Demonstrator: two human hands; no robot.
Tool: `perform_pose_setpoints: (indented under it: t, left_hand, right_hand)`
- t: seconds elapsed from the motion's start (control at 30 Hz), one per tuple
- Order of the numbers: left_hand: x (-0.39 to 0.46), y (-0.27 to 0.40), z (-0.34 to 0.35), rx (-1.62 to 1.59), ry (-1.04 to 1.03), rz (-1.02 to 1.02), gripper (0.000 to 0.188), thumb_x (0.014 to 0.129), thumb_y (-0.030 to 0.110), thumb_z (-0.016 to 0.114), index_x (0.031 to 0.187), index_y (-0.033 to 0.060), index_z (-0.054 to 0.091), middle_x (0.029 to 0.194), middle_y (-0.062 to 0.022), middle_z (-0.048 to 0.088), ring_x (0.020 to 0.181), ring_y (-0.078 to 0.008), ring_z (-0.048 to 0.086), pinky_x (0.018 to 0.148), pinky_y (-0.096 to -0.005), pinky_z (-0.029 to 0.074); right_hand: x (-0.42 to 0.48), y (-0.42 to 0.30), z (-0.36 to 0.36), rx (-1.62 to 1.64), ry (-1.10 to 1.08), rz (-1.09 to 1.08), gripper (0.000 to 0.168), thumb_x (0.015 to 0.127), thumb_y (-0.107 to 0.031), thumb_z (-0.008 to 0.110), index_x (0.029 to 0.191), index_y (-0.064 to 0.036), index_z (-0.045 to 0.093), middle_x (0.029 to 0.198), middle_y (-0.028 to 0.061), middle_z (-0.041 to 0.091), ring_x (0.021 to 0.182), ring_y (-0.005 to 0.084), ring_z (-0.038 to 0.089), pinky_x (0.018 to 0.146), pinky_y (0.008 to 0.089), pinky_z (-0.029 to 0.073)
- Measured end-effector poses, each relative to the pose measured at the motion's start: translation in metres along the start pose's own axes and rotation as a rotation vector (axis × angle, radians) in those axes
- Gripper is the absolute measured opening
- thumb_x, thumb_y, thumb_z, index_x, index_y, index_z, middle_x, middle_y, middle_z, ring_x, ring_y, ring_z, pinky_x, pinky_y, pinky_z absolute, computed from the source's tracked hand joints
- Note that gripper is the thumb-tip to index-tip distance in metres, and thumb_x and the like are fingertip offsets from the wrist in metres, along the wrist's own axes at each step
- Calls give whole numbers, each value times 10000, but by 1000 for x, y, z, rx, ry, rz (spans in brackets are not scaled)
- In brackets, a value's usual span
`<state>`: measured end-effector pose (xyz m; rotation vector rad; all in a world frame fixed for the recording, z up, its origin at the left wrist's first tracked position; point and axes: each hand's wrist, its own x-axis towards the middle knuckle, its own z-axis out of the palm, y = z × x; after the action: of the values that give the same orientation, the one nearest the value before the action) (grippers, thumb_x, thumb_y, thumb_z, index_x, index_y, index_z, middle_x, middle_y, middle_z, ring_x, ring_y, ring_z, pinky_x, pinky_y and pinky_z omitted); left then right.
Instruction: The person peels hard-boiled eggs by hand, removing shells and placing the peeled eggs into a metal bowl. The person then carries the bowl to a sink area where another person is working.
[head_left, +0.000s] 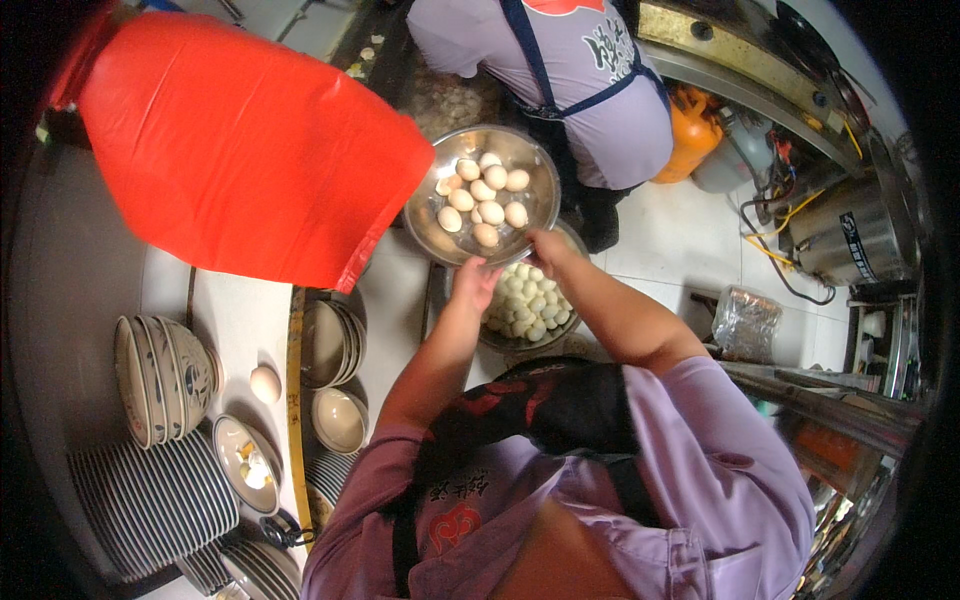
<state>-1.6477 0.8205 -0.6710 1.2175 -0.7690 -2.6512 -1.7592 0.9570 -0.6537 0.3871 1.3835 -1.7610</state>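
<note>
My left hand (478, 283) and my right hand (548, 251) both grip the near rim of a round stainless steel bowl (538, 161). Several brown-shelled eggs (490, 212) lie in it, with what looks like some liquid at the bottom. Below and partly behind this bowl is a larger bowl full of pale, peeled-looking eggs (528, 300). A bright red plastic sheet or cover (262, 150) reaches to the left side of the steel bowl. One single egg (265, 385) rests on the white shelf at the left, beside stacked patterned bowls.
Stacked patterned bowls (180, 375), many plates (157, 502) and a small dish with scraps (247, 463) stand at the left. A co-worker in an apron (592, 97) is just ahead. Gas cylinders (684, 135), hoses and a large steel pot (847, 232) are at the right.
</note>
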Motion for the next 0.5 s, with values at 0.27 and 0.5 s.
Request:
perform_pose_setpoints:
  t: [0.27,0.5]
  left_hand:
    - [-7,0,4,18,31,15,150,810,45,468,924,-50,450,990,-161,540,958,-278,554,924,-380,474]
    - [5,-1,-8,-20,2,-45,445,798,35,479,1219,3,340,1171,-131,474,1059,-264,505,937,-381,454]
  right_hand:
    - [-7,2,0,54,-19,12,243,844,-122,490,1051,5,499,908,102,566,751,199,582,626,285,535]
    - [-3,3,-2,31,-27,63,315,856,-154,492,1139,-16,493,1037,122,564,849,210,579,687,314,537]
